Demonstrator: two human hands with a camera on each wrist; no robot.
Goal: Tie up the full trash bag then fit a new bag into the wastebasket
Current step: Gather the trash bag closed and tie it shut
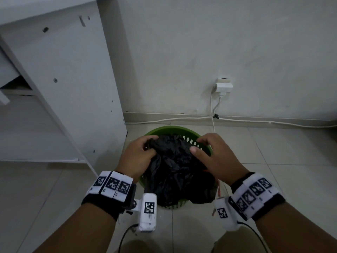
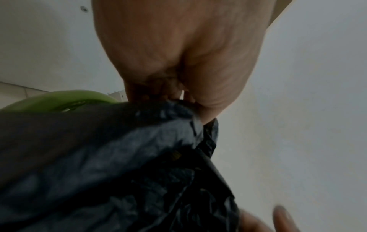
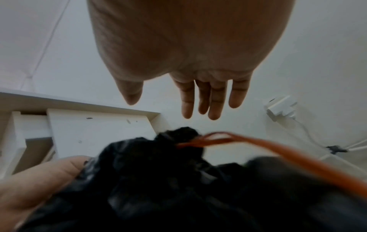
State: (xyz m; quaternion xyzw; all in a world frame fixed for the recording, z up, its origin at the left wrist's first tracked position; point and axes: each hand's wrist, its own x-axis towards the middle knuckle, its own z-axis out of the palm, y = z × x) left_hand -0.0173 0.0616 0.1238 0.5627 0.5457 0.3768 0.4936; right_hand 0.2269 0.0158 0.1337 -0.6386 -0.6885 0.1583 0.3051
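On the tiled floor [image 1: 273,152], the left hand [image 1: 138,156] is bunching the black bag [image 1: 175,167], apparently untied, inside the green wastebasket [image 1: 164,129], while the right hand [image 1: 213,157] is hovering spread above it.

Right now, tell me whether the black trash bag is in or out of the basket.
In: the black trash bag sits inside the green wastebasket, bunched in the left hand.

Dim, flat indoor light throughout — wrist views smeared, perhaps by motion; wide-angle bending at the edges.

No legible txt, brands or nos.; only b/w coded marker squares on wrist bands [image 1: 113,184].
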